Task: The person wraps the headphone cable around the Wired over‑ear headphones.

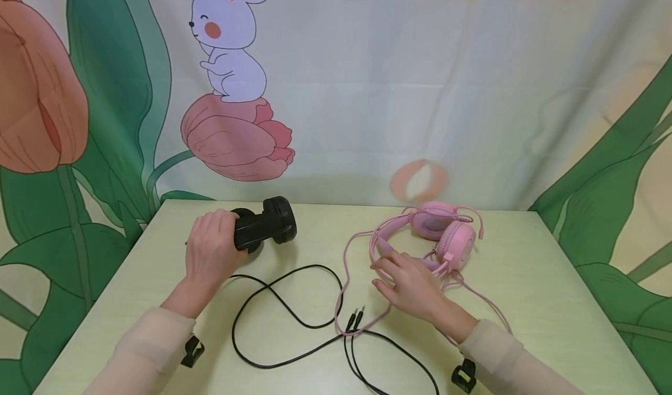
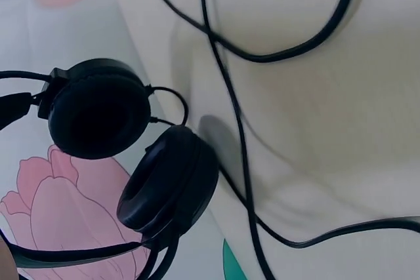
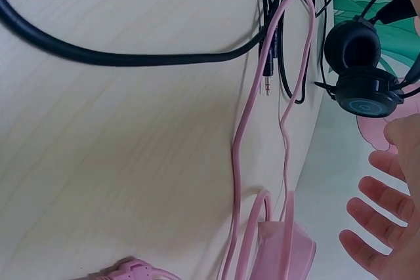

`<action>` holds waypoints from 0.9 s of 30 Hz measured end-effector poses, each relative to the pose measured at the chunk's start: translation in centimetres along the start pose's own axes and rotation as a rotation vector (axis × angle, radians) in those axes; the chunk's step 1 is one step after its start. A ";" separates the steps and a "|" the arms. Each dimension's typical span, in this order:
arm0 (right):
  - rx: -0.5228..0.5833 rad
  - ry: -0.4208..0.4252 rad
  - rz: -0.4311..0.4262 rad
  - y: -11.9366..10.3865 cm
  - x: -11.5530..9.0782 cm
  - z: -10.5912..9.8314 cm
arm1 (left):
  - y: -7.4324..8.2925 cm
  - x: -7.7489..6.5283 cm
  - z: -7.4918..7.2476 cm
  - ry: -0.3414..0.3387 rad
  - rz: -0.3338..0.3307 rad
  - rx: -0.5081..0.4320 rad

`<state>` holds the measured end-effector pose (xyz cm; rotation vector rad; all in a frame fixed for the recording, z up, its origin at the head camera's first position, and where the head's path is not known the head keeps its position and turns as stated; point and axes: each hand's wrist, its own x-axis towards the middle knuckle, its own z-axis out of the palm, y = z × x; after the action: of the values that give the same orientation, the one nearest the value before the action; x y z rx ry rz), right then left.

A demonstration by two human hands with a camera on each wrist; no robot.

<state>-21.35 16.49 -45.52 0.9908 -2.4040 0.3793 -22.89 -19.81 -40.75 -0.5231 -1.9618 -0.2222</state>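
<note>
Left hand (image 1: 214, 249) grips black headset (image 1: 262, 229), which extends rightward from it; right hand (image 1: 412, 285), loosely spread, holding nothing, is nearer pink headset (image 1: 454, 247), lying just beyond it.

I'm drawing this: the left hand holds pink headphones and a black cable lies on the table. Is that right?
Not quite: the headphones in the left hand are black, not pink; the head view shows it. A black cable does lie on the table.
</note>
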 end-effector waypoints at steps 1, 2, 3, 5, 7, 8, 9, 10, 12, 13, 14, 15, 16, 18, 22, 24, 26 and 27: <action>0.001 0.001 -0.002 0.0 0.0 0.0 | -0.1 0.2 0.0 0.004 -0.008 0.002; 0.002 0.000 -0.002 0.0 0.1 0.0 | -0.1 0.3 0.0 0.005 -0.016 0.002; 0.004 -0.001 -0.001 0.0 0.1 0.0 | -0.2 0.4 0.0 0.005 -0.025 0.003; 0.003 -0.007 0.004 0.0 0.1 -0.1 | -0.2 0.5 0.0 -0.017 -0.044 0.015; 0.001 -0.014 0.010 0.0 0.2 -0.1 | -0.3 0.7 -0.1 -0.045 -0.077 0.020; -0.001 -0.018 0.015 0.0 0.2 -0.1 | -0.2 0.8 -0.1 -0.061 -0.097 0.019; -0.003 -0.020 0.019 0.0 0.2 -0.1 | -0.2 0.8 -0.2 -0.076 -0.119 0.016; -0.004 -0.021 0.023 0.0 0.2 -0.1 | -0.2 1.0 -0.3 -0.094 -0.141 0.015; -0.007 -0.019 0.029 0.0 0.2 -0.1 | -0.1 1.3 -0.4 -0.115 -0.189 -0.002; -0.008 -0.016 0.031 0.0 0.2 -0.1 | 0.0 1.4 -0.5 -0.122 -0.217 -0.012; -0.009 -0.013 0.032 -0.1 0.2 -0.1 | 0.1 1.6 -0.6 -0.131 -0.240 -0.017; -0.009 -0.009 0.033 -0.1 0.2 -0.1 | 0.1 1.8 -0.7 -0.135 -0.263 -0.021; -0.008 -0.008 0.033 0.0 0.3 -0.1 | 0.2 1.9 -0.8 -0.139 -0.284 -0.025; -0.007 -0.007 0.034 -0.1 0.3 -0.2 | 0.4 2.2 -0.9 -0.133 -0.327 -0.039; -0.007 -0.012 0.034 0.0 0.3 -0.1 | 0.6 2.6 -1.0 -0.118 -0.387 -0.083; -0.007 -0.015 0.034 0.0 0.3 -0.1 | 0.7 2.8 -1.1 -0.119 -0.417 -0.108; -0.004 -0.015 0.031 0.0 0.2 0.0 | 0.8 2.9 -1.1 -0.128 -0.440 -0.128; 0.000 -0.015 0.030 0.0 0.2 0.0 | 0.8 3.0 -1.2 -0.134 -0.452 -0.136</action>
<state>-21.47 16.33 -45.39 0.9619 -2.4345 0.3838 -22.62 -18.74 -37.66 -0.1755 -2.1887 -0.6218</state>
